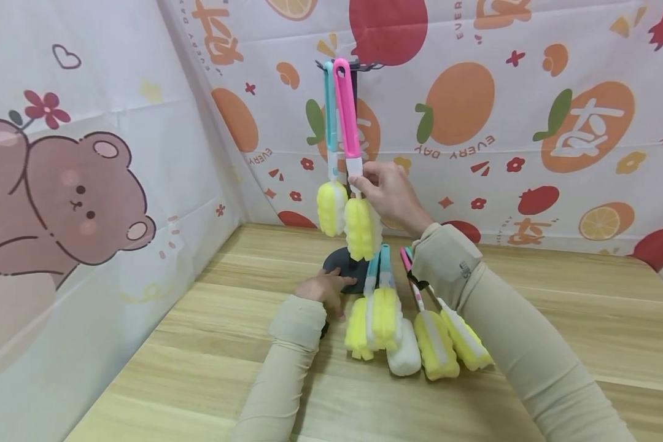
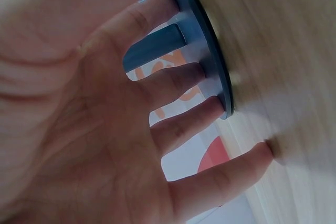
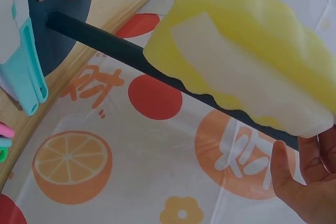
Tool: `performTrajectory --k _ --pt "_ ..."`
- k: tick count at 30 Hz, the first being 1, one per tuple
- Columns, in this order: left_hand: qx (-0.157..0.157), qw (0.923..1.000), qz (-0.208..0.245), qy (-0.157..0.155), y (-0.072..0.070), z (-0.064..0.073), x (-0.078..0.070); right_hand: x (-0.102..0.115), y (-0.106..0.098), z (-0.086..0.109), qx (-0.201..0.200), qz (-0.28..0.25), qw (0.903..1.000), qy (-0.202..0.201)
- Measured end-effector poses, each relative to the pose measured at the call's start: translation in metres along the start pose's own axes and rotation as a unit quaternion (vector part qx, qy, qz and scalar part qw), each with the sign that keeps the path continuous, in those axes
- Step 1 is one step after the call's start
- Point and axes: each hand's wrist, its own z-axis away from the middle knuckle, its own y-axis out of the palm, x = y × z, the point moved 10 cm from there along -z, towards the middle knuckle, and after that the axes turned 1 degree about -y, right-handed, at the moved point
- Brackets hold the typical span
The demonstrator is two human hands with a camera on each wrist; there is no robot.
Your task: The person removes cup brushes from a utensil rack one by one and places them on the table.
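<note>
My right hand (image 1: 389,190) pinches the white neck of a pink-handled sponge bottle brush (image 1: 347,116), its yellow-and-white sponge (image 3: 247,51) pointing down. The loop at the handle's top overlaps the hooks (image 1: 367,66) of a dark stand. To its left, a teal-handled sponge brush (image 1: 330,110) hangs upright from those hooks. With fingers spread, my left hand (image 1: 321,288) rests on the stand's round base (image 2: 212,56); one fingertip touches the wooden table beside it. Behind the held brush, the stand's pole (image 3: 105,43) is partly hidden.
Several more sponge brushes lie on the wooden table (image 1: 210,344), right of the base: teal-handled ones (image 1: 385,307) and others (image 1: 435,344) partly under my right forearm. A fruit-print cloth (image 1: 508,184) stands behind, a bear-print cloth (image 1: 88,202) at the left.
</note>
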Motion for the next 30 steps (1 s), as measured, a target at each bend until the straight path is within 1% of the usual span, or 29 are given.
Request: performTrajectory --k 10,20,30 --pt "-0.002 0.9999 -0.014 0.007 -0.001 -0.002 -0.003 0.003 -0.003 0.002 -0.005 -0.01 0.9999 -0.01" --pt "-0.002 0.9998 -0.013 0.012 -0.002 -0.002 -0.004 0.003 -0.005 0.006 -0.009 -0.032 0.9994 -0.01" --pt "0.005 0.9997 -0.022 0.008 0.001 -0.003 -0.002 0.003 -0.008 0.011 -0.014 -0.039 0.9991 -0.008"
